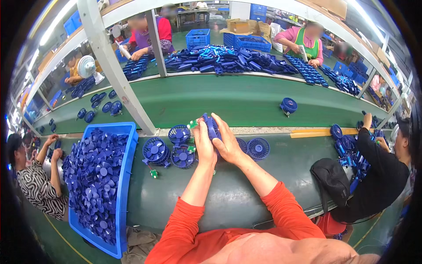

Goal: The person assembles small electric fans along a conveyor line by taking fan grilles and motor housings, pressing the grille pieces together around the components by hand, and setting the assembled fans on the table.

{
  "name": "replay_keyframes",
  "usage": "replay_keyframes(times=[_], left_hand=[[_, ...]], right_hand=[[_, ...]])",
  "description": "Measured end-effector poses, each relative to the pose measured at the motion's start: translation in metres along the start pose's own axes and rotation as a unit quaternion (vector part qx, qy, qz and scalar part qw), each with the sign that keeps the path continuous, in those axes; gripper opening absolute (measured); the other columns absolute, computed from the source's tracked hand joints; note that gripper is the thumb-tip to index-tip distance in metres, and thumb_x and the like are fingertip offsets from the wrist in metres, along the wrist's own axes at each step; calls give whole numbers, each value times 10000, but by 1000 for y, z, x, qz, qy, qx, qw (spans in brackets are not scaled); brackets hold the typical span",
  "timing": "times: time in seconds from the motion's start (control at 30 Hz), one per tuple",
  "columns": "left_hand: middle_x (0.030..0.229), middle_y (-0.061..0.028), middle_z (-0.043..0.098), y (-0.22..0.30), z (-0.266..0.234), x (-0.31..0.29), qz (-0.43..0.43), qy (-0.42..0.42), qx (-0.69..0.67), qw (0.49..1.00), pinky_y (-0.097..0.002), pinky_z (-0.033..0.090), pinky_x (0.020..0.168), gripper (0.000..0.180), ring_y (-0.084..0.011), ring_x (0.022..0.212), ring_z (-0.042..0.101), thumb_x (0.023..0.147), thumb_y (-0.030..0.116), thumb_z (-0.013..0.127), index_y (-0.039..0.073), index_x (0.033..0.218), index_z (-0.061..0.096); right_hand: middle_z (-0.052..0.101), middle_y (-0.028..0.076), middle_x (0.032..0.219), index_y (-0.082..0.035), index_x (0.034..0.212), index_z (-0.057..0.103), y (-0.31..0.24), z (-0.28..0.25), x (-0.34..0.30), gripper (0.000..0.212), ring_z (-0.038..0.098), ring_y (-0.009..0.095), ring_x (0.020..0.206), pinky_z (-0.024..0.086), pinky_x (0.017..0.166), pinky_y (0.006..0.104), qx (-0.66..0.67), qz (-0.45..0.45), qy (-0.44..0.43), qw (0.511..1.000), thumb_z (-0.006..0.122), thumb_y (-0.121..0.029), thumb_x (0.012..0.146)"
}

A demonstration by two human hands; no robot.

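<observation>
**Both hands closed round a small blue fan at the centre of the bench**

Head view: in the middle of the frame the left hand (203, 143) and the right hand (226, 143) meet around one blue fan housing (212, 126), raised just above the dark green bench (228, 193). Each hand is curled about it, the left gripping from its side with the thumb up, the right wrapping its fingers over the far face. Judging by that grip, the housing is turned edge-on so the two halves can be pressed together. A small green circuit board (192, 124) sticks out at its upper left.

Just left of the hands and behind them sit several more fan heads (169, 152), face up and close together, seemingly within easy reach. Further left, a blue tray (127, 167) is heaped with loose blue fan blades (94, 176). A lone fan (288, 105) stands on the green conveyor belt (228, 99) in the upper right of centre.

The fingers hide most of the housing, so its front grille and any blade inside cannot be made out. The palms are hidden too. The tray's near corner runs toward the lower frame edge, and co-workers at both side edges are cut off and bent by the lens.
</observation>
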State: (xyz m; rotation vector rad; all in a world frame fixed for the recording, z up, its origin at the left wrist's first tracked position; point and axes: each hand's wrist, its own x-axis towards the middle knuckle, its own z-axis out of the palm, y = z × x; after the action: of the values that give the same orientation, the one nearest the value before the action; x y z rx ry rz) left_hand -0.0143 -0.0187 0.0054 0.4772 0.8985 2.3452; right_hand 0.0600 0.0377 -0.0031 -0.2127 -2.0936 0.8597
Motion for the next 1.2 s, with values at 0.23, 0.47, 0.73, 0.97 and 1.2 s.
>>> replay_keyframes(times=[0.23,0.47,0.73,0.97,1.2], left_hand=[[1147,-124,466,-9,-6,-4,232,-53,204,950,-328,394,937,254,-194,1048,505,985,147,402,-8,1184,372],[1183,-127,457,-12,-18,3,255,-58,318,911,-335,390,958,265,-190,1067,492,985,147,417,14,1212,380],[1342,-220,427,15,-35,34,270,-120,607,737,-473,273,1079,399,-384,1286,348,803,49,560,40,1198,503],[1258,-115,563,46,-85,86,135,-200,799,550,-472,373,1017,460,-339,1240,456,739,-10,501,194,1129,634],[1014,-124,645,63,-82,96,95,-238,820,513,-445,464,869,205,-336,1024,579,761,88,571,133,944,651]], right_hand=[[387,183,1386,-6,1416,251,-8,6,3,664,367,268,1309,283,1078,378,212,48,-5,976,380,-474,962],[430,153,1346,-16,1401,293,4,3,6,551,402,231,1271,295,1067,345,250,113,-42,961,391,-353,976],[439,260,1320,-67,1333,431,95,-79,1,603,458,411,1173,376,991,475,-243,171,149,943,668,-297,828],[529,186,1271,-57,1239,541,58,-73,2,589,472,358,1186,394,1016,425,-226,91,-70,967,752,-209,710],[553,181,1243,-80,1284,531,62,-55,-11,757,478,357,1186,392,1020,421,-210,106,-281,930,825,-266,611]])
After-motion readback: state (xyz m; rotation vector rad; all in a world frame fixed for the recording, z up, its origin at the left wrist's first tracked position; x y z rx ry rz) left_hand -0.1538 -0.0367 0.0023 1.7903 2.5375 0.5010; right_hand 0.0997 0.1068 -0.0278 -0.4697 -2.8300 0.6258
